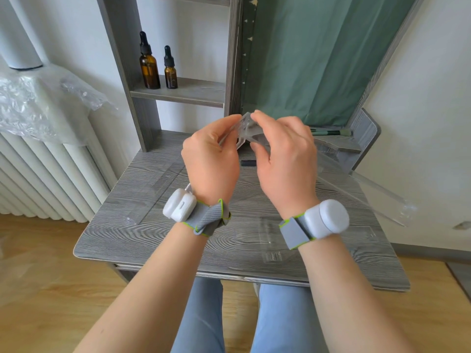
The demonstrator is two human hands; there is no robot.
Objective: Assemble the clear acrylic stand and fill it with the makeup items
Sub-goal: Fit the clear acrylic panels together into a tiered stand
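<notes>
Above the middle of the grey desk (158, 225), both hands hold small clear acrylic pieces (246, 128) that meet at an angle. My left hand (211, 161) pinches the left piece and my right hand (285, 159) pinches the right one, fingertips almost touching at the top. More clear acrylic panels lie flat on the desk: one at the left (158, 189), one near the front (275, 240), and a long one (369, 189) that sticks out past the right edge. A small dark tube (248, 163) lies under my hands. Green-handled makeup brushes (331, 132) rest at the back right.
Two amber dropper bottles (158, 67) stand on the grey shelf (183, 94) behind the desk. A green curtain (318, 54) hangs at the back right. A white radiator (40, 174) covered with clear plastic wrap (38, 103) stands at the left. My knees in jeans are below the desk's front edge.
</notes>
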